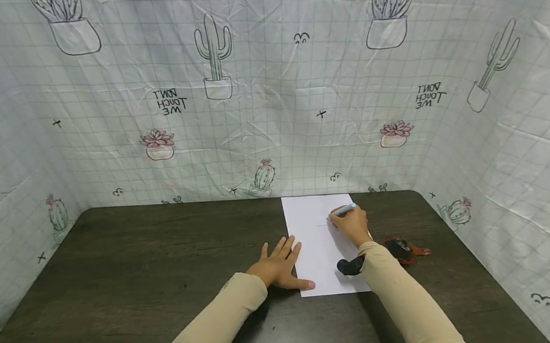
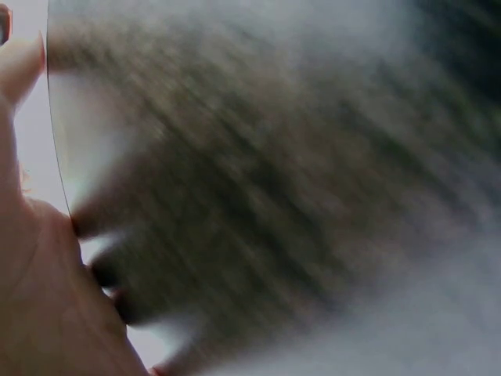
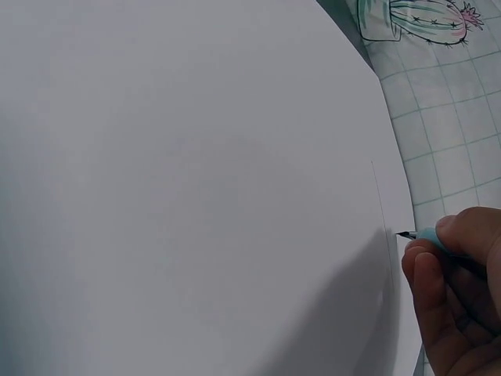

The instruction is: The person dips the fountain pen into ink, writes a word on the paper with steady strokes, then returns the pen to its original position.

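A white sheet of paper (image 1: 319, 253) lies on the dark wooden table. My left hand (image 1: 280, 267) rests with spread fingers on the paper's left edge and the table beside it. In the left wrist view, part of that hand (image 2: 43, 290) shows beside a dark, blurred surface. Over the upper right of the sheet, my right hand (image 1: 353, 226) pinches a light blue pen (image 1: 345, 209). The right wrist view shows the dark pen tip (image 3: 405, 234) at the paper, close to a thin drawn line (image 3: 379, 192).
An orange and black object (image 1: 404, 250) lies on the table right of the right forearm; its kind is unclear. A black rounded piece (image 1: 349, 267) sticks out at the right cuff. A cactus-print cloth (image 1: 278, 109) hangs behind and beside the table (image 1: 163, 261).
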The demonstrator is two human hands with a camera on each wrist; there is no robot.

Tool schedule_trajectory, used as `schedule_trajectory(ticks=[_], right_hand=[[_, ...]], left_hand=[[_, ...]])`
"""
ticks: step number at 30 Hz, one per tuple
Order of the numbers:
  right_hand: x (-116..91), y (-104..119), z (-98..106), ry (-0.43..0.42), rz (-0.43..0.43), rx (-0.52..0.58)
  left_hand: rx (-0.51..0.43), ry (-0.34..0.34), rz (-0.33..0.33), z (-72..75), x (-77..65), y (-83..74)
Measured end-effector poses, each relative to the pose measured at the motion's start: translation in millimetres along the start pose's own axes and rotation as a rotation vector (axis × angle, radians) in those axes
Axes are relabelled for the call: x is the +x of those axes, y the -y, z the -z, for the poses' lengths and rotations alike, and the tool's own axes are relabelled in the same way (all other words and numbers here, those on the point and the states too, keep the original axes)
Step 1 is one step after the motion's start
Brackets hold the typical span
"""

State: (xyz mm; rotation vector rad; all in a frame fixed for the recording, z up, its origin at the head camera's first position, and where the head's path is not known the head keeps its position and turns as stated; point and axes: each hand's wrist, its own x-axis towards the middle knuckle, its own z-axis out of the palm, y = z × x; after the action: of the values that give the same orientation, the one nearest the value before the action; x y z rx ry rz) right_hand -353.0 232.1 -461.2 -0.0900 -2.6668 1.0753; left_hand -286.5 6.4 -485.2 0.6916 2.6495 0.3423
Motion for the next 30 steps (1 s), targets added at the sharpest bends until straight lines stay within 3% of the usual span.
schedule_trajectory(ticks=[30], right_hand=[[-9.0, -3.0, 5.5, 0.011, 0.0, -0.024]], left_hand=[[-0.011, -0.01, -0.003, -1.1, 0.4, 0.0]])
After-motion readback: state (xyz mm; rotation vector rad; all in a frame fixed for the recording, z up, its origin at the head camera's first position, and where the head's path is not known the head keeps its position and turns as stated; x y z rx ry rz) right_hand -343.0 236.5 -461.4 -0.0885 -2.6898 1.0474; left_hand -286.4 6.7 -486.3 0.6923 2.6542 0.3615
